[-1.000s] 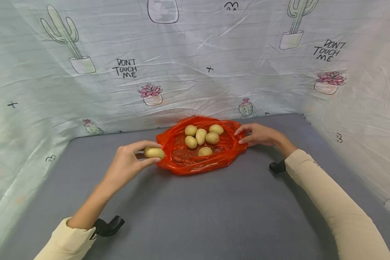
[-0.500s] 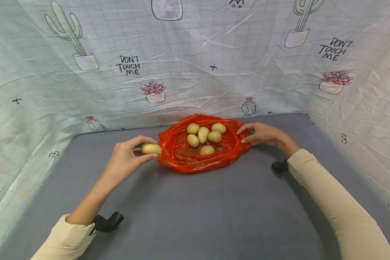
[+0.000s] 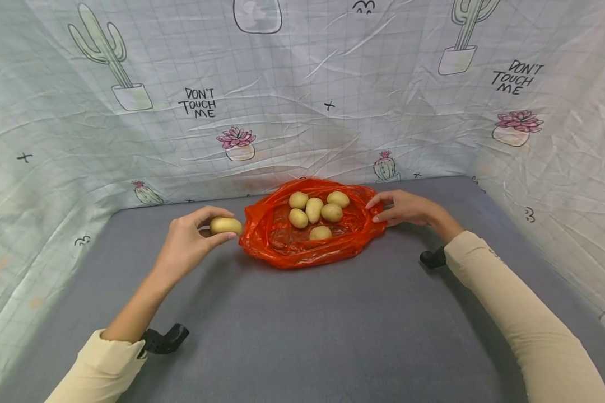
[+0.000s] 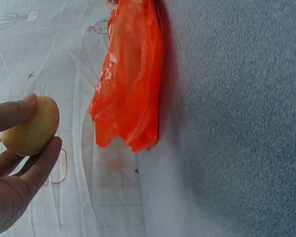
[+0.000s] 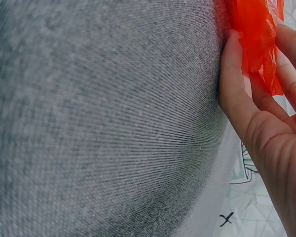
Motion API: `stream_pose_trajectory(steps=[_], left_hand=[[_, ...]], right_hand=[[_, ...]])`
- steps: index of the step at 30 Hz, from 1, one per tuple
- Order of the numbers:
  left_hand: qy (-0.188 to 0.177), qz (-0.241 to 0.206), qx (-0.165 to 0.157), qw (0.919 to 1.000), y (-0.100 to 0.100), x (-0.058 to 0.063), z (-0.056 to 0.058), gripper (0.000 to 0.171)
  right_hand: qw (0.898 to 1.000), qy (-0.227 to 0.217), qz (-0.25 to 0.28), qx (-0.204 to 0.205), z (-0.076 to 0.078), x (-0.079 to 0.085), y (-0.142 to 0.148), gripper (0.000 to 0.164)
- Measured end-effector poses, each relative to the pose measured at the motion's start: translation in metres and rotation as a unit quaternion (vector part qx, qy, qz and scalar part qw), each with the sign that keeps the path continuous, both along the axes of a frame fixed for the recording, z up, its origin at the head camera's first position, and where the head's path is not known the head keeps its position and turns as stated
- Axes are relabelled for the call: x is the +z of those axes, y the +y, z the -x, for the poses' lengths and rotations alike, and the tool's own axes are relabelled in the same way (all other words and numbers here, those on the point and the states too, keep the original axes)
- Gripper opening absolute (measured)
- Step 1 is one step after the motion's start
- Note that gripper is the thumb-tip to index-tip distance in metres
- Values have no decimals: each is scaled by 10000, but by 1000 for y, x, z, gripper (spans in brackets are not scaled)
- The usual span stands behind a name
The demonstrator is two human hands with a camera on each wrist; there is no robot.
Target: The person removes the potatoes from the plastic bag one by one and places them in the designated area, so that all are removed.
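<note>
A yellow potato (image 3: 225, 225) is pinched between the thumb and fingers of my left hand (image 3: 186, 240), just off the left end of a red plastic bag (image 3: 302, 261). The left wrist view shows this potato (image 4: 35, 129) held above the table, apart from the bag (image 4: 130, 84). Inside the wide-mouthed bag lie several more potatoes (image 3: 313, 210), most of them bunched toward the back. My right hand (image 3: 403, 208) grips the bag's right rim. In the right wrist view, thumb and fingers lie on both sides of the red plastic (image 5: 259, 34).
The bag stands on a grey table (image 3: 302, 330), near its back edge. A pale cloth (image 3: 282, 73) printed with cacti hangs behind and along both sides. A black wrist device (image 3: 166, 340) juts from the left sleeve, and another (image 3: 432, 258) from the right.
My left hand has drawn the potato left and slightly back, away from the bag's rim. My right hand keeps its place on the bag, and the potatoes inside look unmoved.
</note>
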State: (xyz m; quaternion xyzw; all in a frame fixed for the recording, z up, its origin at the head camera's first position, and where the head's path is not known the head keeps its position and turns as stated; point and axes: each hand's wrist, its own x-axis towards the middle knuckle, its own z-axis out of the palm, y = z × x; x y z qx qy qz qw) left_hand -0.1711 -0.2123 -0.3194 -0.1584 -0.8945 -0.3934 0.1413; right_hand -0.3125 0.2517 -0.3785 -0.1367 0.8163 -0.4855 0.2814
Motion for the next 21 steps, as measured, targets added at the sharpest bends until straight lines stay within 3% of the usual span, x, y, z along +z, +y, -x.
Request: stream_pose_trajectory(steps=[21], left_hand=[[0, 237, 295, 9993, -13, 0, 14, 30]], right_hand=[[9999, -63, 111, 17, 2, 0, 2, 46]])
